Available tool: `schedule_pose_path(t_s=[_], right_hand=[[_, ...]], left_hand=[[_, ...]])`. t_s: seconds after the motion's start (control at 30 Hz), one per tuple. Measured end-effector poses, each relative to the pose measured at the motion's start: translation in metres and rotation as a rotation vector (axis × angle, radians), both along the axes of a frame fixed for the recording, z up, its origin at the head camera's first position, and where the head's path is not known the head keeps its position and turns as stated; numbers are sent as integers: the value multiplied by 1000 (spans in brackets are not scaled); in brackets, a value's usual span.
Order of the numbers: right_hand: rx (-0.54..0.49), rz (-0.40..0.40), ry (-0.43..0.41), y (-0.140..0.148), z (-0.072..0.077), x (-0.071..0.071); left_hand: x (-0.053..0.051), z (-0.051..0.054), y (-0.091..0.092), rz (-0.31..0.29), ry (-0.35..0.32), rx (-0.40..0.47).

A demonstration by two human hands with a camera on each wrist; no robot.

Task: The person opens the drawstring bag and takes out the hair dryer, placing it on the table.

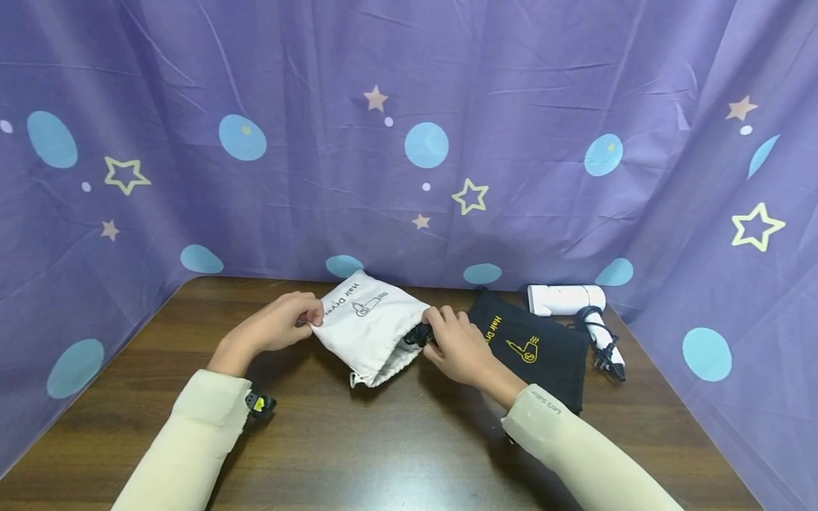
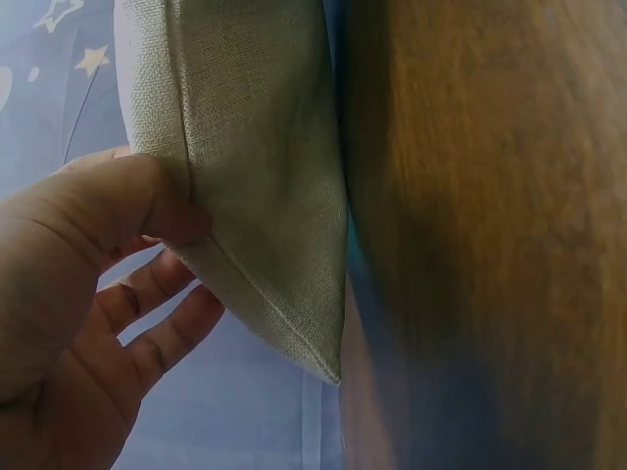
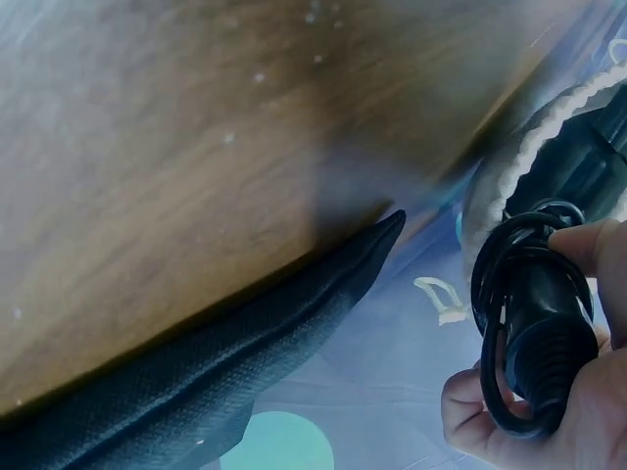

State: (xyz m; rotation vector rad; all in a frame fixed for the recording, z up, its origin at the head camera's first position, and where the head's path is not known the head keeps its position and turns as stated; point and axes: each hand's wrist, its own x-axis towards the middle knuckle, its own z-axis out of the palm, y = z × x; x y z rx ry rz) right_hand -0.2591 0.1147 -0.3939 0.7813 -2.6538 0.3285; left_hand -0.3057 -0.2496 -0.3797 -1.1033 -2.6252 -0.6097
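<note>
A white drawstring bag [image 1: 358, 323], printed "Hair Dryer" with a dryer drawing, is tilted above the table, its mouth facing the lower right. My left hand [image 1: 277, 326] pinches the bag's closed edge; in the left wrist view the thumb lies over the cloth [image 2: 265, 196]. At the mouth, my right hand [image 1: 460, 344] grips a black hair dryer [image 3: 549, 318] by its handle, which has its cord [image 3: 490, 264] wound round it. The dryer's front part is inside the bag, mostly hidden from the head view.
A black "Hair Dryer" bag [image 1: 556, 355] lies flat to the right, partly under my right forearm. Beyond it rests a white hair dryer [image 1: 565, 299] with a dark cord round its handle. A purple curtain [image 1: 307, 142] stands behind the brown wooden table [image 1: 339, 454].
</note>
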Motion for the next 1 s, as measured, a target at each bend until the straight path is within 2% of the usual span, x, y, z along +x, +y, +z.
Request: schedule_pose_path(t_s=[0.33, 0.43, 0.53, 0.67, 0.8, 1.0], right_hand=[[-4, 35, -7, 10, -3, -3], [-14, 52, -5, 12, -3, -3], [-28, 61, -15, 13, -3, -3], [-54, 72, -32, 12, -1, -4], [-68, 77, -25, 12, 1, -5], [-59, 83, -11, 14, 1, -6]], left_hand=[[-3, 1, -10, -5, 59, 55], [-3, 2, -10, 21, 46, 50], [-2, 2, -5, 32, 3, 32], [0, 3, 5, -23, -21, 29], [1, 4, 10, -89, 22, 63], [-1, 3, 7, -121, 34, 93]])
